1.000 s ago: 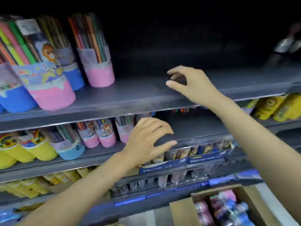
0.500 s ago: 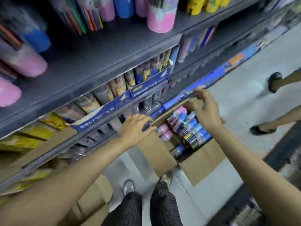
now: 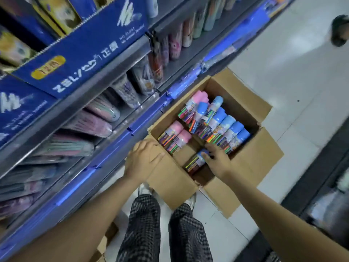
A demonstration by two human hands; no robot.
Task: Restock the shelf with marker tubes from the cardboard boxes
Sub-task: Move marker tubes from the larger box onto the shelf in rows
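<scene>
While the right hand (image 3: 217, 163) curls its fingers onto a clear plastic marker tube with a blue cap (image 3: 196, 161), the left hand (image 3: 141, 159) rests relaxed on the brown cardboard box's flap (image 3: 170, 178). The tube lies flat at centre frame inside the box, its long axis running lower left to upper right, cap end upper right. More pink- and blue-capped cylinders (image 3: 217, 121) lie alongside, under the grey metal shelf (image 3: 105, 78).
</scene>
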